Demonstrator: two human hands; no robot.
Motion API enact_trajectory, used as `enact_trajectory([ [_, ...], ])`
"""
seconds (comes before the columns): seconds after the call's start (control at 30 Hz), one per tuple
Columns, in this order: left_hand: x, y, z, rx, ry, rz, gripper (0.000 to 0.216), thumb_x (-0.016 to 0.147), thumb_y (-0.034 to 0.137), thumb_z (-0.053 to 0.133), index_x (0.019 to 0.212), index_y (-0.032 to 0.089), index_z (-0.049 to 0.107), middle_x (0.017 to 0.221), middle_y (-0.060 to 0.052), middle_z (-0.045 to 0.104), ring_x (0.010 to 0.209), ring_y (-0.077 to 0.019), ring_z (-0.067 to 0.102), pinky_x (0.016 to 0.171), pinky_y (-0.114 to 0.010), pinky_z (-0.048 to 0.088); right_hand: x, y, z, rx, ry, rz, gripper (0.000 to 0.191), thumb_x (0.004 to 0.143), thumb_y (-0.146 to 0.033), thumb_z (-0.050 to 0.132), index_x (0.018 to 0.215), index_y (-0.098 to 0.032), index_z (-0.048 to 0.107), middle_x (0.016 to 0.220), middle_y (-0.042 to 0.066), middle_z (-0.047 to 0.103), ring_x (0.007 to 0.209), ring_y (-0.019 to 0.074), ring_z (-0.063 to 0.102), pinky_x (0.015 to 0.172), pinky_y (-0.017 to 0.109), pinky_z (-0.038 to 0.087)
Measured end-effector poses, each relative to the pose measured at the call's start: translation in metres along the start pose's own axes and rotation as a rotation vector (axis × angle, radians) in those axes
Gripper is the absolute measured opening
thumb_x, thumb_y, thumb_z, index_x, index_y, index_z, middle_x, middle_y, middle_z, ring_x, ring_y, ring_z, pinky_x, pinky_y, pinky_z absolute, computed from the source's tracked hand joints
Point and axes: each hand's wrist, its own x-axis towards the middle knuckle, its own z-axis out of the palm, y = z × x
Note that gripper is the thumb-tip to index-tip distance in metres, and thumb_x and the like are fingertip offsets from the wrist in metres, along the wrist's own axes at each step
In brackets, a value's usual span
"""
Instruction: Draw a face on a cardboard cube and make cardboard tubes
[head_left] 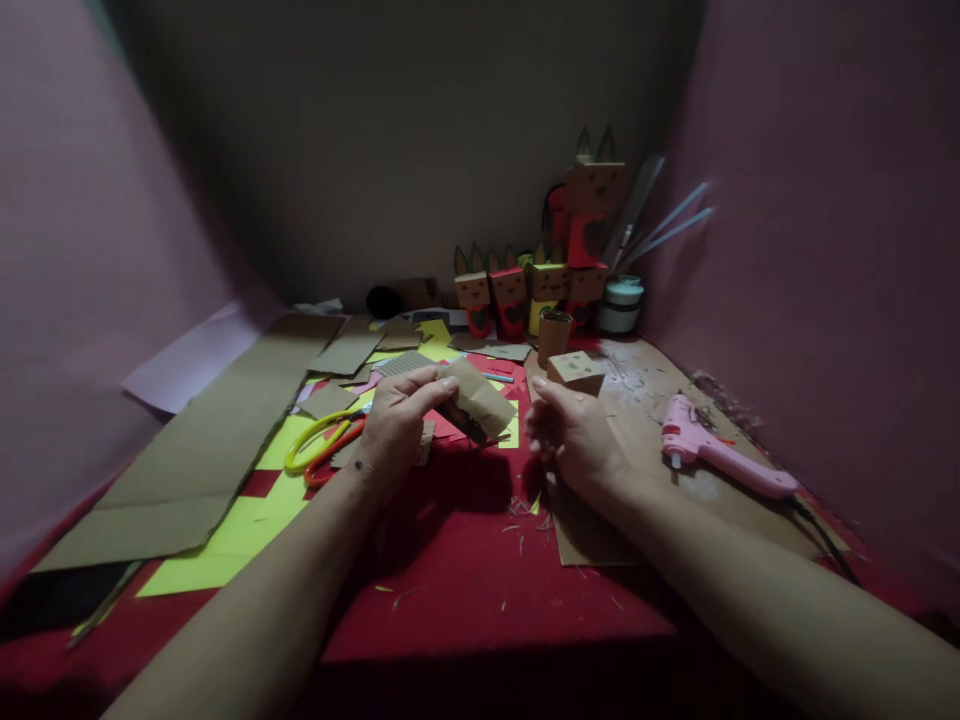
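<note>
My left hand (401, 415) pinches a small piece of brown cardboard (480, 397) between thumb and fingers, above the red cloth. Just right of that piece, apart from it, is my right hand (574, 435). Its fingers are curled in under the thumb, and whatever they may hold is too small to make out. A small cardboard box (575, 370) with marks on its top sits behind my right hand, in front of a brown cardboard tube (554, 337). Scissors (326, 445) with yellow and orange handles lie beside my left wrist.
A pink glue gun (694, 445) rests on a cardboard sheet (645, 400) at the right, its cord trailing forward. Cardboard-headed figures (510, 295) with ears stand at the back, near a teal-lidded pot (621, 305). Long cardboard (195, 450) and yellow paper (240, 535) cover the left side.
</note>
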Motion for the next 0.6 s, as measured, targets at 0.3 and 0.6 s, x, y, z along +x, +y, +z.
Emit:
enact_trajectory([
  [0.3, -0.009, 0.027, -0.001, 0.181, -0.550, -0.199, 0.025, 0.076, 0.037, 0.065, 0.061, 0.018, 0.068, 0.055, -0.001, 0.056, 0.052, -0.0131, 0.048, 0.048, -0.025, 0.037, -0.012, -0.009, -0.003, -0.476, -0.407, -0.588, 0.028, 0.071, -0.024, 0.077, 0.099, -0.026, 0.074, 0.094, 0.003, 0.071, 0.089, 0.0208, 0.060, 0.084, 0.037, 0.046],
  [0.6, 0.004, 0.018, -0.005, 0.017, 0.189, 0.100, 0.019, 0.084, 0.035, 0.061, 0.079, 0.020, 0.072, 0.071, -0.002, 0.065, 0.067, -0.0141, 0.055, 0.064, -0.027, 0.043, -0.007, -0.008, 0.001, -0.022, -0.176, -0.207, 0.007, 0.070, -0.022, 0.075, 0.068, -0.020, 0.068, 0.067, -0.003, 0.063, 0.061, 0.0098, 0.054, 0.059, 0.025, 0.044],
])
